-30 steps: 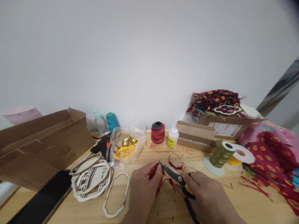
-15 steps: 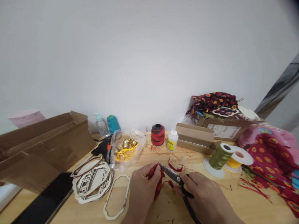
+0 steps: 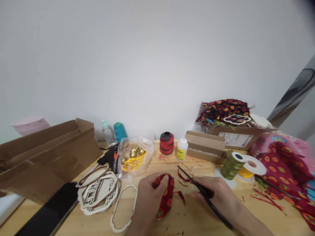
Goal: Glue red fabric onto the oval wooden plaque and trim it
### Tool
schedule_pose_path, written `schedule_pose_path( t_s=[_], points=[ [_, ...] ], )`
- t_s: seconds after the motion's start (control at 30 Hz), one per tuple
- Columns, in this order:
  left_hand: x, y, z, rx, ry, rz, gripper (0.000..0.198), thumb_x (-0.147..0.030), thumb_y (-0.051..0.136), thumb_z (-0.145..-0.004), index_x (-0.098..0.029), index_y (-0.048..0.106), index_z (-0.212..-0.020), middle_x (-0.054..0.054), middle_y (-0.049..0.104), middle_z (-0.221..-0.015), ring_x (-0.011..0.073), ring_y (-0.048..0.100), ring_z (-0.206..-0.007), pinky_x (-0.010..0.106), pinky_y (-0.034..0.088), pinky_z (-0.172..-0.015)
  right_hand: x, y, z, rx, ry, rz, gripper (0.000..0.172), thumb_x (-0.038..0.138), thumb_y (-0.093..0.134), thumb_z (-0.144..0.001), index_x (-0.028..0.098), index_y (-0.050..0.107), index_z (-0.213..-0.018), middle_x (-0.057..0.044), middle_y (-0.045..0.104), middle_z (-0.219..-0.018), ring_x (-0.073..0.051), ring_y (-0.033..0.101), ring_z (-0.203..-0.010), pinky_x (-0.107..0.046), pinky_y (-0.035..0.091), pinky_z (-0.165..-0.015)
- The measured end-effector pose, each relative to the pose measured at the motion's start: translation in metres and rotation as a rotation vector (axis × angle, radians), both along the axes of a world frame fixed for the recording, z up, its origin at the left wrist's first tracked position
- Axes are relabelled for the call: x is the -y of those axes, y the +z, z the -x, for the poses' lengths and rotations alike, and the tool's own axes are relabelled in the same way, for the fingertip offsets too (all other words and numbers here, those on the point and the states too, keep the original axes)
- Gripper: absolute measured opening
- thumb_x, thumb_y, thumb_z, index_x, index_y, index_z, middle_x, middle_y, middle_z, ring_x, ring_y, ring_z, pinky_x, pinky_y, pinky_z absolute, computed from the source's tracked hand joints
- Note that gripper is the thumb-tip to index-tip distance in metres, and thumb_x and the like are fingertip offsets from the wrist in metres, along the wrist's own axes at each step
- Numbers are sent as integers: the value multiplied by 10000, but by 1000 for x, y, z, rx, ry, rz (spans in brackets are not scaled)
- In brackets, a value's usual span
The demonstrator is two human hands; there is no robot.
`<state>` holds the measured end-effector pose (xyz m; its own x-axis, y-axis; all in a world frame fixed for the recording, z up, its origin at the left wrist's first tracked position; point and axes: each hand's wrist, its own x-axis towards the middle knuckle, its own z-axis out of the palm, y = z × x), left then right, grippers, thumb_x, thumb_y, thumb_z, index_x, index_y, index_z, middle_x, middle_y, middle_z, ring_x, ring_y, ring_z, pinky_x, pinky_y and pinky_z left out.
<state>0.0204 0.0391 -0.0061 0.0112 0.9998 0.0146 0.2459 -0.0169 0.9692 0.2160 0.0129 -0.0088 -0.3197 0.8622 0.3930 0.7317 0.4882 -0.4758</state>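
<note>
Pinched between the thumb and fingers of my left hand [image 3: 151, 193] is a piece of red patterned fabric [image 3: 168, 196], hanging down toward the table. A pair of black-handled scissors [image 3: 205, 191] is gripped in my right hand [image 3: 219, 196], the blades pointing up and left, apart from the fabric. Red fabric scraps [image 3: 181, 197] lie on the table between my hands. Left of my left hand lies a thin wooden frame [image 3: 124, 208] with an oblong opening. The fabric's upper edge is partly covered by my left fingers.
Stacked wooden frames [image 3: 98, 191], a dark phone-like slab [image 3: 49, 211] and a cardboard box [image 3: 46, 160] stand at left. Behind are a bag of bells [image 3: 135, 155], a red thread spool [image 3: 166, 143] and a white bottle [image 3: 181, 149]. Right are a green thread spool [image 3: 232, 166] and patterned cloth [image 3: 278, 164].
The scissors have moved away from the fabric to the right and turned edge-on. The fabric in my left hand now shows more of its patterned face.
</note>
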Motion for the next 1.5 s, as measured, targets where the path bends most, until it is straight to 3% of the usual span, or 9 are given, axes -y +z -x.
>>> schedule_pose_path(
  t_s=[0.23, 0.33, 0.43, 0.6, 0.87, 1.07, 1.17, 1.33, 1.5],
  points=[
    [-1, 1, 0, 162, -35, 100, 271, -375, 577, -716, -128, 686, -740, 25, 664, -582, 147, 559, -511, 230, 414, -468, 4, -4, -1, -450, 190, 258, 528, 578, 480, -759, 149, 584, -1048, -43, 592, -687, -152, 545, -548, -237, 456, -466],
    [0, 1, -1, 186, -69, 115, 267, -376, 575, -724, -131, 679, -752, 23, 663, -605, 149, 570, -546, 228, 418, -492, 3, -7, -2, -378, 114, 185, 379, 457, 552, -767, 185, 589, -1029, -81, 626, -833, -192, 591, -692, -291, 502, -594],
    [4, -1, -4, 234, -115, 196, 276, -378, 559, -731, -128, 669, -769, 15, 644, -576, 138, 549, -494, 217, 392, -443, 0, -7, 4, -355, -45, 113, 207, 295, 599, -750, 201, 610, -935, -34, 639, -732, -170, 600, -620, -262, 511, -563],
    [12, 0, -15, 102, -266, 130, 239, -297, 535, -741, -151, 700, -833, 29, 673, -632, 164, 572, -580, 233, 411, -515, 0, -8, 22, -527, -99, 24, 219, 212, 604, -721, 208, 586, -940, -20, 663, -754, -139, 621, -585, -211, 519, -515],
    [16, 1, -24, 9, -316, 35, 241, -269, 496, -746, -160, 711, -747, 44, 663, -627, 188, 582, -626, 244, 418, -577, 4, -3, 26, -205, -75, -189, 218, 90, 522, -723, 198, 603, -894, 5, 594, -616, -134, 535, -530, -224, 443, -502],
    [15, 0, -23, -2, -331, -18, 184, -130, 500, -658, -172, 642, -548, 5, 625, -556, 161, 533, -556, 228, 382, -511, 7, 1, 25, 36, 49, -330, 415, 15, 409, -681, 189, 560, -1026, -35, 607, -688, -174, 531, -625, -245, 415, -509],
    [15, 0, -22, 1, -326, 46, 175, -183, 516, -683, -152, 667, -600, 10, 619, -532, 147, 516, -508, 225, 365, -477, 2, 1, 18, -65, -35, -288, 362, 32, 427, -691, 204, 588, -965, -23, 605, -678, -167, 535, -611, -245, 420, -514],
    [12, -2, -19, 190, -297, 239, 206, -298, 581, -687, -115, 673, -662, 28, 631, -540, 129, 530, -483, 210, 376, -456, -8, -5, 6, -579, -241, -55, 174, 199, 546, -759, 197, 572, -931, 2, 582, -672, -126, 539, -530, -222, 438, -494],
    [7, -6, -12, 371, -211, 287, 215, -345, 628, -672, -136, 669, -700, 27, 667, -577, 132, 570, -498, 212, 422, -470, -5, -9, 7, -822, 37, 255, 369, 444, 588, -745, 193, 526, -1009, -14, 572, -710, -138, 537, -589, -211, 416, -481]
  ],
)
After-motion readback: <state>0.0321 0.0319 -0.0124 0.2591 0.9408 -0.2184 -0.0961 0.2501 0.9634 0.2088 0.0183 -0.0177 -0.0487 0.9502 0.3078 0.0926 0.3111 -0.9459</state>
